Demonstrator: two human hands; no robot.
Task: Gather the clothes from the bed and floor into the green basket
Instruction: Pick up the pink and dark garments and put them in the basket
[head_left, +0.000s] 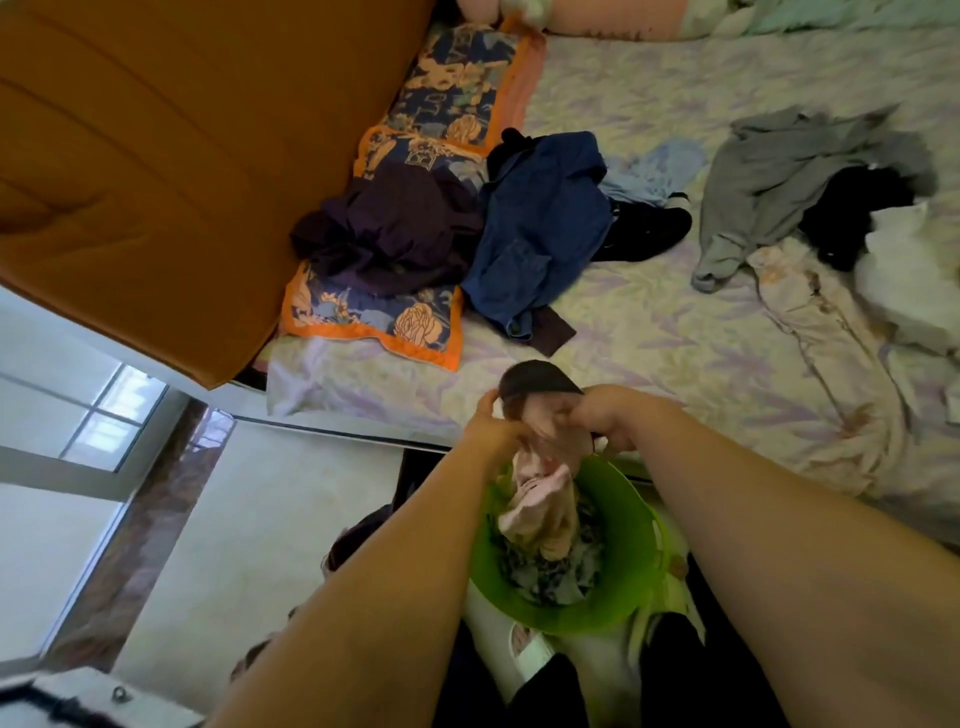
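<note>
My left hand (488, 423) and my right hand (605, 415) both grip a pale pink garment with a dark brown top part (540, 457). It hangs down into the green basket (631, 525), which stands on the floor beside the bed and holds patterned clothes. On the bed lie a dark purple garment (395, 228), a blue denim garment (540, 228), a black garment (644, 228), a light blue piece (654, 171), a grey garment (789, 176) and another black piece (847, 208).
The bed has a floral sheet (675, 332), blue and orange floral pillows (452, 93) and an orange headboard (156, 156). A white crumpled cloth (914, 270) lies at the right. Dark clothing (358, 535) lies on the floor left of the basket. A window is at the left.
</note>
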